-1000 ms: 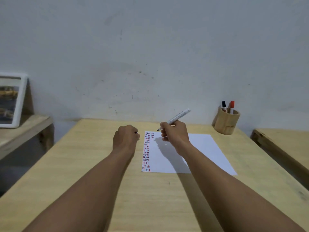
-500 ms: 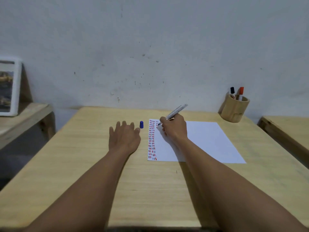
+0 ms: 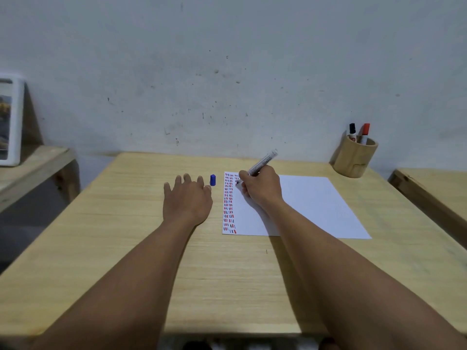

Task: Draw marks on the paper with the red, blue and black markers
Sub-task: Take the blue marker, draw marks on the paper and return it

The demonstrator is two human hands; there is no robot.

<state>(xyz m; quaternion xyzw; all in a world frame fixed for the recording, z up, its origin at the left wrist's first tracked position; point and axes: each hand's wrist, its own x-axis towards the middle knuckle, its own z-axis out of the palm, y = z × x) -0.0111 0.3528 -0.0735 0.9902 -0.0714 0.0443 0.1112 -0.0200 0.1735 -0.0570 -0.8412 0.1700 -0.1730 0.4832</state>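
Dim, even indoor light with a bluish cast; soft shadows beside the forearms on the table; no glare; slight softness throughout; wide-angle bending at the edges.

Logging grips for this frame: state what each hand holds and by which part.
The right hand holds the uncapped marker by its lower barrel near the tip. The left hand lies flat on the table, holding nothing.

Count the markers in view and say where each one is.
3. One marker is gripped in the right hand over the paper; a black-capped marker and a red-capped marker stand in the wooden cup. Others may be hidden inside it.
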